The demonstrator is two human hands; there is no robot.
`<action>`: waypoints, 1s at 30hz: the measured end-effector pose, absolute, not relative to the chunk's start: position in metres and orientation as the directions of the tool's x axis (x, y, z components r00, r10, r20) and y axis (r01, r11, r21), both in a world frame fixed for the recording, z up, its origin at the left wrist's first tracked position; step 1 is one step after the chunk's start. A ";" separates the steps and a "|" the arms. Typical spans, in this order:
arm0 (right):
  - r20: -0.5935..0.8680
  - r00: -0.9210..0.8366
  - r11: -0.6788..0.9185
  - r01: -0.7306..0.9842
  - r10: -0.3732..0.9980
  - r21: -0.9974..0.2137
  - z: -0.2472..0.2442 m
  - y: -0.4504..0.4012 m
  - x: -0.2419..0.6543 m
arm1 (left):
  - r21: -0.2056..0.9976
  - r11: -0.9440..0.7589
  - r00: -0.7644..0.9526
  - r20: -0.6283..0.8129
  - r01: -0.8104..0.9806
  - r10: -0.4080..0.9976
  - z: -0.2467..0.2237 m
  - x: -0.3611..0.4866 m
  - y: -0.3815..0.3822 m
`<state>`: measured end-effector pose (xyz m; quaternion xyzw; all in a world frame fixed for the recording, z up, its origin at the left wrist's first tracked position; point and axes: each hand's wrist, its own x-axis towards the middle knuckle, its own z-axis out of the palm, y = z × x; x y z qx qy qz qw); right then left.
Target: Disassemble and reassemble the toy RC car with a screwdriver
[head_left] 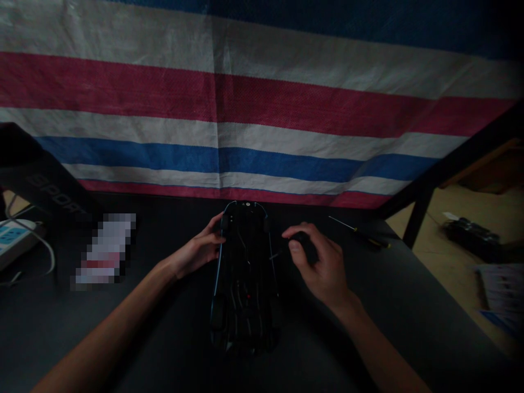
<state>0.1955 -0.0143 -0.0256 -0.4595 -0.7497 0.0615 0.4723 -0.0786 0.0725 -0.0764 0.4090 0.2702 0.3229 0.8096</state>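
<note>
A toy car point(241, 251) lies upside down on the dark table, its black underside facing up and blue edging along its sides. My left hand point(200, 248) holds the car's left side near one end, with some fingertips hidden at its edge. To the right of the car, my right hand point(321, 262) is closed round the dark handle of a short screwdriver point(303, 240). Its thin shaft points left toward the car's right side. Whether the tip touches the car, I cannot tell in the dim light.
Another screwdriver point(358, 231) lies on the table point(393, 305) to the right. On the left are a blurred-out flat item point(108, 248), a white power strip point(20, 240) with a cable, and a dark object marked SPORT point(53, 185). A striped sheet point(262, 103) hangs behind.
</note>
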 end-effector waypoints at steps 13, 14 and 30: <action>0.738 -0.299 0.654 0.716 0.605 -0.246 -0.019 -0.017 0.200 | 0.837 0.467 0.634 -0.201 -0.285 0.747 -0.079 -0.080 0.073; 0.735 -0.297 0.656 0.710 0.610 -0.257 -0.019 -0.017 0.200 | 0.837 0.468 0.631 -0.204 -0.285 0.748 -0.079 -0.080 0.072; 0.779 -0.252 0.639 0.733 0.574 -0.233 -0.029 -0.014 0.202 | 0.843 0.466 0.619 -0.218 -0.270 0.754 -0.075 -0.077 0.070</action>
